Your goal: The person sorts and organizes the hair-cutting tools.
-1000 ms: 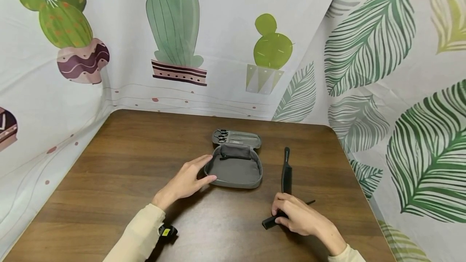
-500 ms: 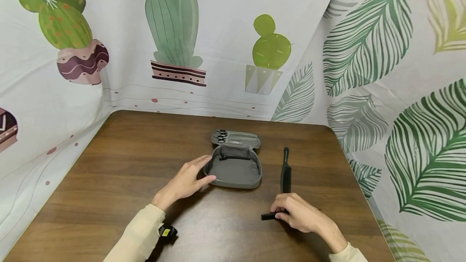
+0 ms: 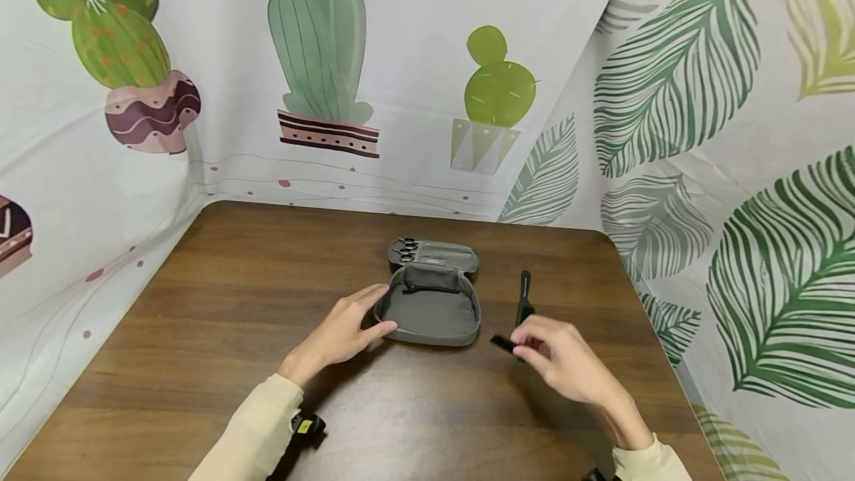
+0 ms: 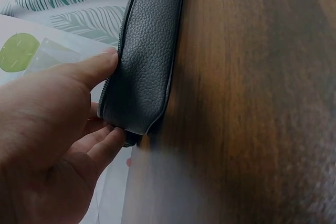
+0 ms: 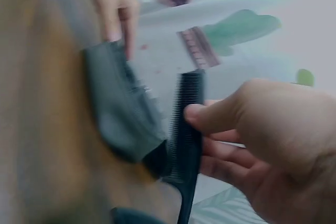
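A grey zippered case (image 3: 430,321) lies unfolded on the table, its lid (image 3: 446,252) laid back behind it. My left hand (image 3: 342,326) holds the case's left end, thumb at the front of the rim and fingers farther back; the left wrist view shows the thumb (image 4: 102,66) against the zipper edge. My right hand (image 3: 564,358) pinches a black rat-tail comb (image 5: 187,114) above the table, to the right of the case. Its thin tail points down in the right wrist view. Partly behind that hand lies a second black comb with a wide handle (image 3: 525,292).
Scissors (image 3: 406,247) sit in the lid's left part. A black zipper strip (image 3: 430,289) crosses the case's back inner wall. Printed cloth (image 3: 401,191) hangs behind the table (image 3: 267,258) and along its sides. A black wrist device (image 3: 309,426) shows at the left sleeve.
My right hand has lifted the rat-tail comb off the table and moved it up and slightly right, over the second comb. The left hand has stayed on the case.
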Demonstrator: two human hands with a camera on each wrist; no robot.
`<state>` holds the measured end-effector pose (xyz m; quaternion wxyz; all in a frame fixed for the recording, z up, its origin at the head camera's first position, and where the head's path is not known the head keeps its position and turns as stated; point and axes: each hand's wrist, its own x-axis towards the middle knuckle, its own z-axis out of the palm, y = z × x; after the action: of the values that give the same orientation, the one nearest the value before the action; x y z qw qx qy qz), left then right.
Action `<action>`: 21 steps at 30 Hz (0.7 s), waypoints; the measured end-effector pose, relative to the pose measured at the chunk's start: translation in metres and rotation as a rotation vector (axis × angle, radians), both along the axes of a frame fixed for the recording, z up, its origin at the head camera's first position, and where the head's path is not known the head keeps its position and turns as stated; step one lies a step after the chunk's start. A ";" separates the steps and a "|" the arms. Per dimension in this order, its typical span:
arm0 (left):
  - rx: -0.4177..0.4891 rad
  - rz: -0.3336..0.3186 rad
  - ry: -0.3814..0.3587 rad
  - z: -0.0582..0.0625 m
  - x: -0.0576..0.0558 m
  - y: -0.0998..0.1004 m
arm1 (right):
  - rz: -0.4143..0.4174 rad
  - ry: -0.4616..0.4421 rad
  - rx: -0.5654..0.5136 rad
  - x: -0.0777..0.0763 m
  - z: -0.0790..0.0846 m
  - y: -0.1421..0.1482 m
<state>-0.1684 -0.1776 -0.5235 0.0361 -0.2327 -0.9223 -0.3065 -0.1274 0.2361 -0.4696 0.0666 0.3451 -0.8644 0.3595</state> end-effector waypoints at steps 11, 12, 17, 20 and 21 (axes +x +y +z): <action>-0.008 -0.002 -0.010 0.002 -0.001 0.000 | -0.357 -0.028 -0.508 -0.022 0.017 -0.021; -0.008 -0.001 -0.008 0.002 -0.001 0.000 | -0.382 -0.037 -0.551 -0.023 0.018 -0.024; 0.013 0.008 0.003 0.000 0.000 0.000 | -0.407 -0.074 -0.787 -0.031 0.019 -0.040; 0.029 0.013 0.001 0.000 0.001 -0.001 | -0.380 -0.098 -0.900 -0.036 0.019 -0.049; 0.031 0.014 -0.001 0.000 0.001 -0.001 | -0.374 -0.107 -0.926 -0.037 0.019 -0.051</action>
<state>-0.1675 -0.1782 -0.5232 0.0414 -0.2254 -0.9191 -0.3204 -0.1643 0.1850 -0.4506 0.2319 0.0995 -0.6634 0.7044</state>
